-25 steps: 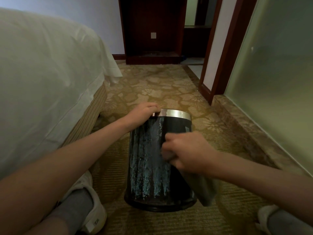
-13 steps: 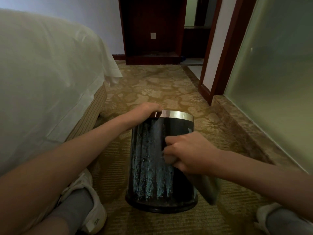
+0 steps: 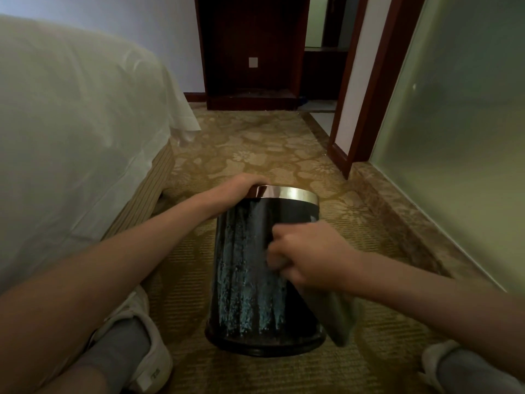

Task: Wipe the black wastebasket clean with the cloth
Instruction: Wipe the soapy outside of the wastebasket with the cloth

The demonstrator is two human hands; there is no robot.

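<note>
While gripping the shiny rim (image 3: 289, 192) with the left hand (image 3: 244, 187), clenching a limp grey cloth (image 3: 341, 319) in the right hand (image 3: 306, 257). Pressing against the streaked black wastebasket (image 3: 247, 280).

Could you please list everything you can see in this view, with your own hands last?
wastebasket: one, black with a silver rim, centre, on the carpet
cloth: one, grey, hanging at the wastebasket's right side
bed: one, white sheet, left
carpet: one, gold floral, the floor
wooden cabinet: one, dark brown, far wall
wall plate: one, white, in the cabinet recess
glass panel: one, frosted green, right
shoes: two, white, bottom corners
left hand: one, grips the wastebasket's rim
right hand: one, holds the cloth against the wastebasket's side
</note>
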